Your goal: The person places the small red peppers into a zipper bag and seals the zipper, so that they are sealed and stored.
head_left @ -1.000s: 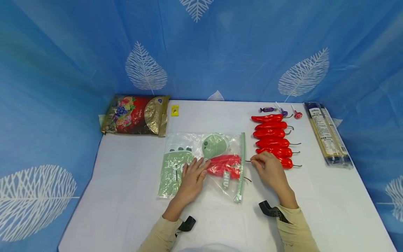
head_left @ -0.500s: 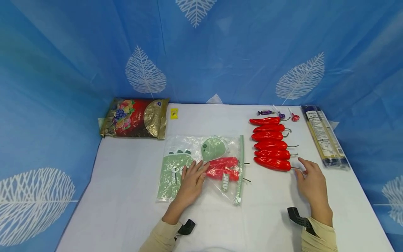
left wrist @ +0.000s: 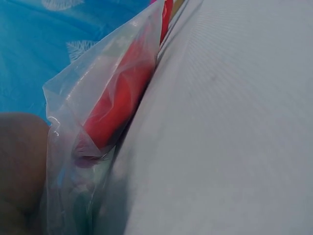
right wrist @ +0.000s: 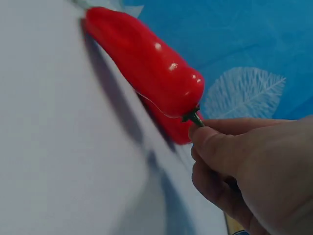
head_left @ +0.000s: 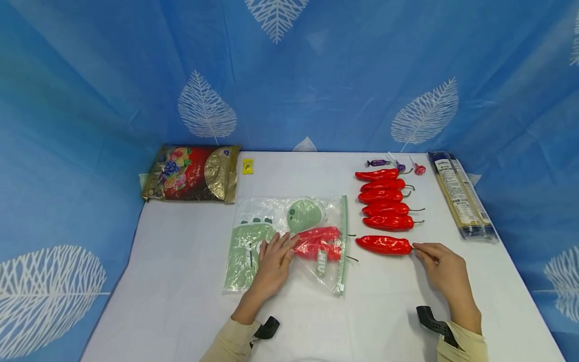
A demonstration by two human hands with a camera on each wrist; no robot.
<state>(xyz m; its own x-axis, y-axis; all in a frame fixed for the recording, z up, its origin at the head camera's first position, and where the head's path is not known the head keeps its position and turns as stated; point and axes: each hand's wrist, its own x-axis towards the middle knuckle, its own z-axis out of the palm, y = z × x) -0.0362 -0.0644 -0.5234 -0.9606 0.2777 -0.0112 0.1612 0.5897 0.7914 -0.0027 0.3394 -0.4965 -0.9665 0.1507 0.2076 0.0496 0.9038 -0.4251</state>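
a: where's the red pepper [head_left: 383, 245] now?

b: on the white worktop [head_left: 181, 281], pulled out of the row of peppers [head_left: 384, 197] it lay in half a second ago. it sits apart from them, between that row and the mouth of the zip bag [head_left: 289, 241], tip toward the bag.

a: and the right hand [head_left: 441, 269]?

b: its fingers [right wrist: 215, 139] pinch the pepper's stem. half a second ago that hand was spread above the worktop beside the stem, holding nothing.

a: left hand [head_left: 271, 261]?

b: flat on the bag as before, fingers straight and together, pressing the plastic down next to the two peppers inside [head_left: 318, 242].

a: so, your read?

b: i'd judge a third pepper is on its way in, with four waiting in the row.
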